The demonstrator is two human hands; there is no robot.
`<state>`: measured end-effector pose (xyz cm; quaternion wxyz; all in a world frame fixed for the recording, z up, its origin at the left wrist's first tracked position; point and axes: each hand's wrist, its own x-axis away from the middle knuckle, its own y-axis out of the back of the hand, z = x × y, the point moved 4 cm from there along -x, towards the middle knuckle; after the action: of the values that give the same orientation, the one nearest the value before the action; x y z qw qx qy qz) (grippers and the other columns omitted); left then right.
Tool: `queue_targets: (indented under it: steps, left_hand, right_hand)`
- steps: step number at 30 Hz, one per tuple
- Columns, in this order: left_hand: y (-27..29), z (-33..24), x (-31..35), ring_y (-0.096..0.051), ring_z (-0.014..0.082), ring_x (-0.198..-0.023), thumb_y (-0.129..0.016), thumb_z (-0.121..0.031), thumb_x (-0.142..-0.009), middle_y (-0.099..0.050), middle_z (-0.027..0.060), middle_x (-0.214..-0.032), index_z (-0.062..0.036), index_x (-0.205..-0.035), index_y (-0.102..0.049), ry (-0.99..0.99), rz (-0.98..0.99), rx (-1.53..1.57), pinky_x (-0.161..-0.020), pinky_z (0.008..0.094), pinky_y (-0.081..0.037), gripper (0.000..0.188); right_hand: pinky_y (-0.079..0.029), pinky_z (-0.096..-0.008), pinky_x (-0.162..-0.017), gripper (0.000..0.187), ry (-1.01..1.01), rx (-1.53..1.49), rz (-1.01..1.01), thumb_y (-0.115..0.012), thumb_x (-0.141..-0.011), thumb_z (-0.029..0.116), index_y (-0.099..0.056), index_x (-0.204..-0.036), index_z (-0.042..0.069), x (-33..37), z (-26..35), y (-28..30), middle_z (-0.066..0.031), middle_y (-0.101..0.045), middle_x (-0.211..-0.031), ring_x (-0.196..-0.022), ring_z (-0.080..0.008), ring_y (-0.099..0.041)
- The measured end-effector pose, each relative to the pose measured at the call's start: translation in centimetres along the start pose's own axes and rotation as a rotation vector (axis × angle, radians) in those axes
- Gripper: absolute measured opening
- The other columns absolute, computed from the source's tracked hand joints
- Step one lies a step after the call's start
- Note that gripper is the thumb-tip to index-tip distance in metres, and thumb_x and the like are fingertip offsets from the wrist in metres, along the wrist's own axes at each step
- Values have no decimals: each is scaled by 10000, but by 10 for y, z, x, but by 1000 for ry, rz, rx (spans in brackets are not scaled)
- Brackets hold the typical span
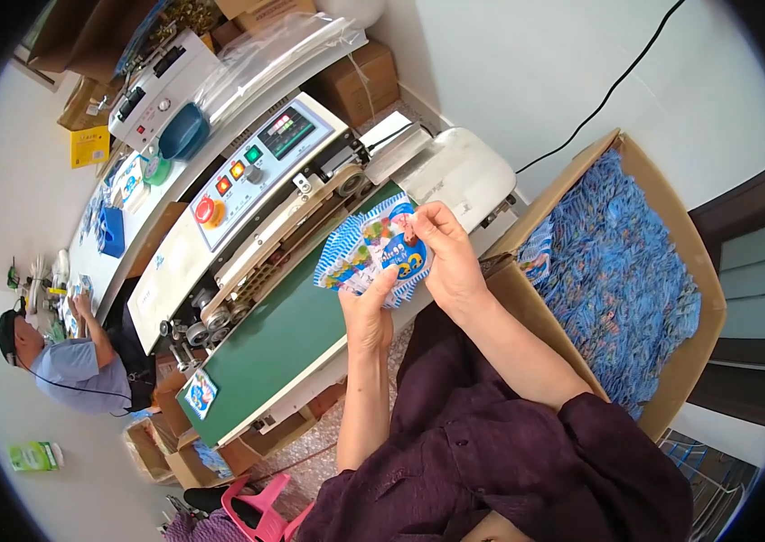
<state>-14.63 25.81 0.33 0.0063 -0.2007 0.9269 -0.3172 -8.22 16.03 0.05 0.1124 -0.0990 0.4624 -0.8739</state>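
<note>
Between my two hands are blue-and-white striped printed packets [373, 239], overlapping so that I cannot tell how many. My left hand [369, 312] is closed on their lower edge, thumb on the front. With thumb and fingers my right hand [448, 262] pinches the upper right corner. Below them runs the green conveyor belt [283, 348] of a sealing machine [247, 199], with lit buttons and a red stop knob on its panel. A single flat packet [201, 395] lies at the belt's left end.
A large cardboard box [708, 280] full of blue packets [617, 280] stands at my right. On the far left a person [84, 361] works at a white table with a blue basket [111, 232]. A pink stool [265, 510] is at the bottom; a black cable [617, 90] hangs along the wall.
</note>
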Motion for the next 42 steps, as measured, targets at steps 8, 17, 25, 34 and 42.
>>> queue_targets:
  steps: [8,17,25,34,42]
  left_hand:
    - [-2,-2,1,-591,194,-1015,-675,7,-752,-593,96,-1122,1,-1198,-499,-87,-38,21,-904,335,-465,479]
    - [9,-1,-2,-579,213,-1044,-685,-23,-757,-592,102,-1135,-3,-1207,-496,-116,-38,102,-933,349,-447,488]
    - [16,-3,-5,-581,208,-1038,-675,0,-756,-593,100,-1135,-7,-1185,-512,-108,-113,140,-928,347,-453,458]
    - [28,-18,-5,-606,204,-980,-647,31,-768,-613,105,-1086,2,-1153,-532,-152,-155,34,-878,344,-483,403]
    - [32,-24,2,-591,213,-1016,-651,16,-769,-595,113,-1122,2,-1180,-508,-181,-129,42,-903,350,-465,436]
  right_hand:
    - [-455,-229,-783,134,-74,156,126,-609,-869,67,-541,-980,38,5,8,-6,-20,-586,-903,-841,-78,-544]
    - [-454,-249,-841,211,-172,84,220,-647,-817,-6,-576,-1008,45,4,2,-13,-24,-627,-983,-914,-98,-569]
    - [-454,-350,-932,295,-207,-93,121,-598,-872,85,-529,-1155,40,-9,4,-8,-79,-616,-1098,-1016,-170,-588]
    - [-567,-294,-578,253,-236,548,-106,-642,-831,124,-572,-1012,-38,-83,11,40,-108,-657,-892,-746,-168,-663]
    - [-530,-314,-500,161,-325,611,-89,-677,-733,40,-626,-843,-66,-101,-38,38,-131,-656,-756,-603,-184,-645]
